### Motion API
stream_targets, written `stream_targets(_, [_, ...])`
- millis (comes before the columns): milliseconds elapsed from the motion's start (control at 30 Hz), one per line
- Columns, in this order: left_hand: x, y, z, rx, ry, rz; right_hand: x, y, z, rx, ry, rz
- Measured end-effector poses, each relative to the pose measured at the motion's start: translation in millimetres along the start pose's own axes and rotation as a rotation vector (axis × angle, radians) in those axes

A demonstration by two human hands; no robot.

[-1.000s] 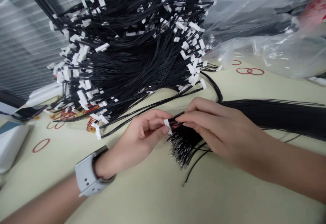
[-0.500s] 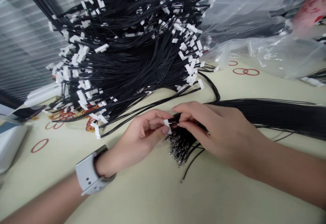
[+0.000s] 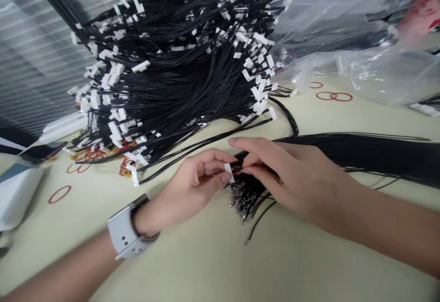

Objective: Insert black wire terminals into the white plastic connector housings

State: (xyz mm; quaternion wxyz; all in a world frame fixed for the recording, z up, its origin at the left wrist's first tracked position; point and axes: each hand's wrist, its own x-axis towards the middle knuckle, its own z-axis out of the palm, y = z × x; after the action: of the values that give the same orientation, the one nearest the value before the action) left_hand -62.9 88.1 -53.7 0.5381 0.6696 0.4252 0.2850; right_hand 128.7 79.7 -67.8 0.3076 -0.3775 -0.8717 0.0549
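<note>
My left hand (image 3: 195,187) pinches a small white connector housing (image 3: 229,172) between thumb and fingers. Close against it, my right hand (image 3: 288,169) has thumb and forefinger closed on a thin black wire (image 3: 238,170) at the housing's side. Whether the wire's tip sits inside the housing is too small to tell. Just below the fingers, a bundle of black wires (image 3: 252,191) ends in many bare metal crimp terminals (image 3: 242,201). This bundle runs under my right hand and out to the right. One wire (image 3: 257,222) strays from it toward the front.
A large heap of black cables (image 3: 185,82) with white connectors lies behind my hands. Red rubber bands (image 3: 334,96) are scattered right and left. Clear plastic bags (image 3: 371,73) cover the back right. A white box (image 3: 20,196) stands at the left edge.
The whole view has shifted slightly. Both hands keep their hold on the housing and wire, with only small finger movement; my right forefinger is a little more extended.
</note>
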Motion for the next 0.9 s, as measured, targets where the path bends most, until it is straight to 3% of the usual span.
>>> stream_targets(200, [-2, -1, 2.8, 0.043, -0.025, 0.029, 0, -1, 4, 0.131, -0.017, -0.133])
stream_targets(400, [5, -2, -6.2, -0.019, 0.02, 0.04, 7, 2, -12, -0.065, 0.041, -0.206])
stream_targets(467, [7, -2, -8.4, -0.061, 0.062, 0.024, 6, 4, -18, -0.08, -0.045, -0.225])
stream_targets(567, [8, -2, -9.4, -0.105, 0.079, -0.009, 0, 9, -20, -0.1, -0.281, -0.18])
stream_targets(667, [7, -2, -9.4, -0.106, 0.066, -0.034, -3, 14, -19, -0.096, -0.371, -0.138])
stream_targets(767, [6, -2, -8.9, -0.113, 0.048, -0.037, 0, 13, -20, -0.048, -0.337, -0.095])
stream_targets(900, [4, 0, -6.5, -0.063, 0.07, -0.013, 6, 8, -16, -0.074, -0.138, 0.039])
